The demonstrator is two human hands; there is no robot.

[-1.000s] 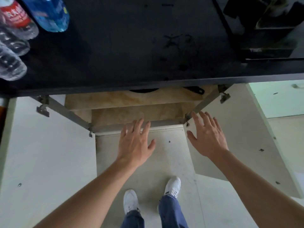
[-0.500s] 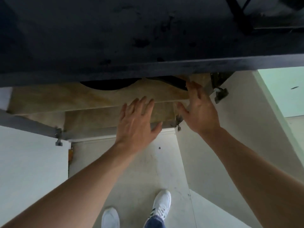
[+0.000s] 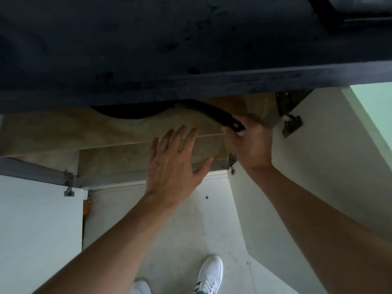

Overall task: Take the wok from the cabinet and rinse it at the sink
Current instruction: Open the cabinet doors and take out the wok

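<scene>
The black wok sits on the cabinet's upper shelf, mostly hidden under the dark countertop; only its rounded edge shows. Its long black handle runs right and toward me. My right hand grips the end of that handle, fingers curled round it. My left hand hovers flat with fingers spread in front of the shelf edge, left of the handle, holding nothing.
Both white cabinet doors stand open: the left door and the right door, with metal hinges at the frame. The beige shelf lies below the wok. My white shoes stand on the pale floor.
I have leaned closer to the cabinet. My right hand reached in and took hold of the wok handle. My left hand moved forward a little, still open.
</scene>
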